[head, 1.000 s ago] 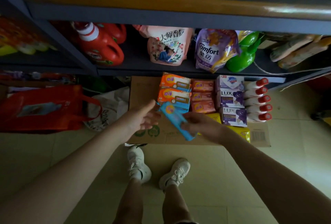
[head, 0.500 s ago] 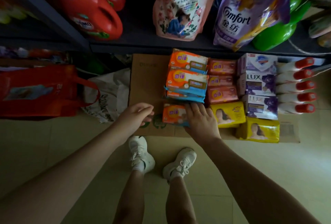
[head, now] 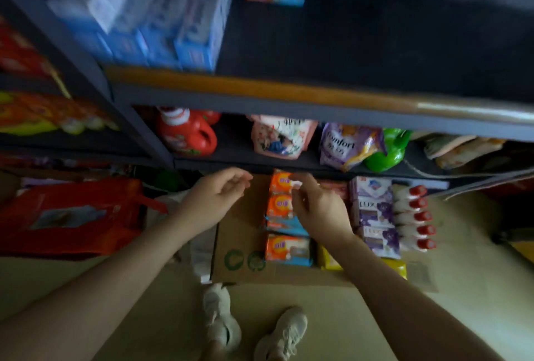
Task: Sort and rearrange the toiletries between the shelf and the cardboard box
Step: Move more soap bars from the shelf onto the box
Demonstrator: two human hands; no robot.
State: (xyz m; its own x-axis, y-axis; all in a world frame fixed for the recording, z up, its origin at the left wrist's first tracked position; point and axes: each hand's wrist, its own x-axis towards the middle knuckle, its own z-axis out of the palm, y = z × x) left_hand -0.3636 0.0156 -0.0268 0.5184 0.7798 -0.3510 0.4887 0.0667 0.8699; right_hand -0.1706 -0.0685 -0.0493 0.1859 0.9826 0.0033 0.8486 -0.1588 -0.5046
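A person stands looking down at a flattened brown cardboard box (head: 239, 248) on the floor, below a dark metal shelf (head: 289, 103). On the cardboard lie rows of toiletries: orange and blue soap packs (head: 279, 204) in a column, purple and white soap boxes (head: 372, 210) to their right, then white bottles with red caps (head: 411, 216) on their sides. The left hand (head: 216, 196) hovers over bare cardboard, fingers loosely curled, holding nothing. The right hand (head: 315, 207) hovers over the orange packs with fingertips drawn together near the topmost pack; blur hides whether it grips anything. The lower shelf holds a red detergent jug (head: 185, 135), a pink refill pouch (head: 280, 138), a purple softener pouch (head: 346, 144) and a green bottle (head: 390, 149). White sneakers (head: 222, 320) show below.
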